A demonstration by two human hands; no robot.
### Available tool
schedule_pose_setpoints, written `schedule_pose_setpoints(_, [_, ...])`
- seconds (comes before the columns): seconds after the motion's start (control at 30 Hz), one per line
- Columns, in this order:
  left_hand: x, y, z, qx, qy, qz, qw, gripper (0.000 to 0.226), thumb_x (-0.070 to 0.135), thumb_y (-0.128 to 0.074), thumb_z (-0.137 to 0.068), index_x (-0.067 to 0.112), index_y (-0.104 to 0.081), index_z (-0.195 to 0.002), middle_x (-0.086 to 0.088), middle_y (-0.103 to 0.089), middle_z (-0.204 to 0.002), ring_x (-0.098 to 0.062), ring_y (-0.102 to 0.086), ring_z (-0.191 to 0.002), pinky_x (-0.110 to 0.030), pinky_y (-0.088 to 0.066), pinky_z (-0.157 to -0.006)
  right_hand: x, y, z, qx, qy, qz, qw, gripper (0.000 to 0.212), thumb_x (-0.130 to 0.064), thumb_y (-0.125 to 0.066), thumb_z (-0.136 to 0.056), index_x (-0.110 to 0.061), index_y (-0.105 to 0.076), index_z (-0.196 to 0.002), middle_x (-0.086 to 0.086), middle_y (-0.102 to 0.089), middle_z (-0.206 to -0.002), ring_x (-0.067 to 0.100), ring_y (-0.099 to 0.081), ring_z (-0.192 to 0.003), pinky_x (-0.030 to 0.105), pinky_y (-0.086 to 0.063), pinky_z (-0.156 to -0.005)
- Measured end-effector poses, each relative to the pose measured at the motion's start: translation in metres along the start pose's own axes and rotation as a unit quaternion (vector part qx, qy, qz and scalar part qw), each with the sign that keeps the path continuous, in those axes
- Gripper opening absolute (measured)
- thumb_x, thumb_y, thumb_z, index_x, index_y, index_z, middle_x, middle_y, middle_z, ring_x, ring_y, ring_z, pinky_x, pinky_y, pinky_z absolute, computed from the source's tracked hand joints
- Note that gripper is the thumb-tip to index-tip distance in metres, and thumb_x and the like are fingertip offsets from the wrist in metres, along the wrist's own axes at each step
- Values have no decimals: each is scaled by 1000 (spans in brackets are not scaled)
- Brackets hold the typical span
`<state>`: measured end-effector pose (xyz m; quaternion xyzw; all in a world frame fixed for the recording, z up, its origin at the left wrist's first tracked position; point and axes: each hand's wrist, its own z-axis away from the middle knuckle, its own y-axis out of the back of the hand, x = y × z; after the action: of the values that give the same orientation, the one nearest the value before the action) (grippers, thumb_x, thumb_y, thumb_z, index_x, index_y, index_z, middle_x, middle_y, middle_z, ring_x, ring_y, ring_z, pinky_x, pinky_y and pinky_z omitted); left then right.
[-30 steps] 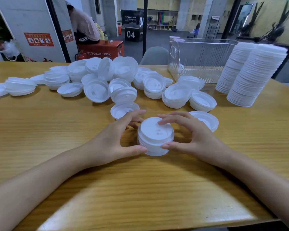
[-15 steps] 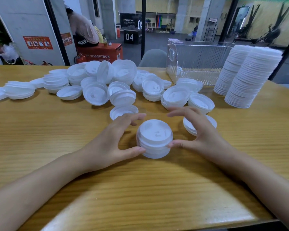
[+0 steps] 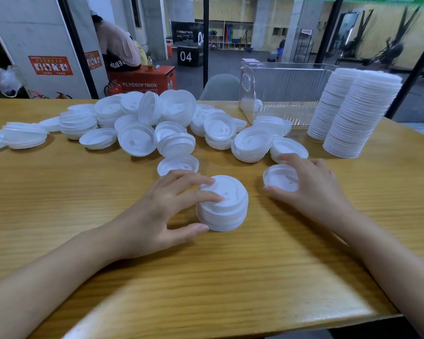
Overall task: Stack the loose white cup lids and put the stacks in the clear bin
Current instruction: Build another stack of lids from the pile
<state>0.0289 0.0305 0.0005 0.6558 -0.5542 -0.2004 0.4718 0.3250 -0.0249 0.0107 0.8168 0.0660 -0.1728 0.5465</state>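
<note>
Hands splitting up: right hand (image 3: 311, 189) is leaving the small stack (image 3: 222, 204) for a loose lid (image 3: 280, 178) at 2 o'clock
It's pinching that lid while left hand (image 3: 162, 214) is gripping the stack dead centre; clear bin (image 3: 287, 94) is sitting at 1 o'clock, so stacking's continuing.

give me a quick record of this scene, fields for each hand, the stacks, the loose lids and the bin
left hand: holds the small stack, fingers on its top, thumb at its side
right hand: grips a single lid, right of the small stack and apart from it
loose lids: scattered pile across the far side of the table
tall stacks: two, standing right of the clear bin
clear bin: far right, no stack visible inside
</note>
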Motion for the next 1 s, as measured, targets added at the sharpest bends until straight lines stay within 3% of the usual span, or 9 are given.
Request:
schedule_pose_setpoints(0.2, [1, 1, 0, -2, 6, 8, 1000, 41, 47, -57, -93, 38, -52, -132, 11, -46, -144, -12, -40, -135, -38, -32, -111, -6, 1, 0, 5, 76, -194, 978, 73, -41, -81, -75, -43, -43, -137, -11, -48, -126, 15, -46, -119, 34, -38, -102])
schedule_pose_setpoints(0.3, [1, 1, 0, -3, 7, 14, 1000, 42, 47, -57, -93, 38, -52, -133, 10, -46, -144, -13, -41, -135, -38, -32, -110, -12, 4, 3, -20, 90, -287, 953, 66, -21, -83, -76, -49, -47, -124, -7, -44, -129, -2, -49, -115, 29, -46, -101])
schedule_pose_setpoints(0.4, [1, 1, 1, -4, 8, 18, 1000, 42, 47, -57, -93, 35, -53, -133, 10, -46, -144, -13, -41, -135, -37, -32, -110, -15, 2, 3, -38, 68, -349, 934, 57, -23, -83, -69, -40, -44, -108, -6, -48, -122, 4, -55, -113, 21, -51, -92])
schedule_pose_setpoints(0.5, [1, 1, 1, -5, 7, 20, 1000, 42, 46, -57, -93, 33, -55, -133, 10, -46, -143, -13, -41, -135, -34, -32, -111, -11, -2, 1, -44, 44, -323, 944, 60, -14, -86, -71, -32, -38, -103, -11, -49, -108, 7, -56, -102, 18, -48, -88])
schedule_pose_setpoints(0.6, [1, 1, 1, -4, 8, 24, 1000, 43, 46, -58, -93, 32, -56, -133, 9, -46, -143, -13, -42, -134, -35, -33, -110, -5, -4, 1, -97, 53, -230, 967, 72, -23, -86, -71, -38, -39, -124, -11, -50, -112, 3, -52, -110, 18, -41, -94])
schedule_pose_setpoints(0.7, [1, 1, 1, -10, 12, 25, 1000, 43, 47, -56, -93, 33, -55, -133, 10, -45, -143, -12, -42, -134, -35, -33, -111, -4, -5, 1, -116, 85, -173, 974, 57, -31, -83, -75, -40, -56, -124, -9, -55, -121, 6, -49, -117, 12, -34, -96])
schedule_pose_setpoints(0.8, [1, 1, 2, -16, 17, 23, 999, 42, 49, -54, -94, 37, -53, -133, 12, -44, -144, -11, -40, -135, -33, -31, -111, -5, -2, 1, -89, 88, -204, 971, 40, -26, -82, -76, -36, -67, -112, -13, -59, -122, -5, -50, -115, 2, -32, -89])
schedule_pose_setpoints(0.93, [1, 1, 2, -23, 19, 22, 999, 42, 48, -54, -93, 36, -54, -134, 13, -43, -144, -10, -39, -135, -29, -29, -112, -5, 0, 1, -98, 41, -250, 962, 34, -34, -83, -76, -37, -71, -108, -19, -65, -117, -8, -56, -106, 15, -42, -92])
schedule_pose_setpoints(1.0, [1, 1, 2, -23, 21, 24, 999, 42, 48, -55, -93, 37, -54, -133, 14, -43, -145, -9, -39, -135, -27, -29, -113, -5, 1, 1, -112, 8, -280, 953, 32, -40, -82, -76, -40, -73, -107, -18, -67, -110, -7, -58, -89, 17, -43, -80])
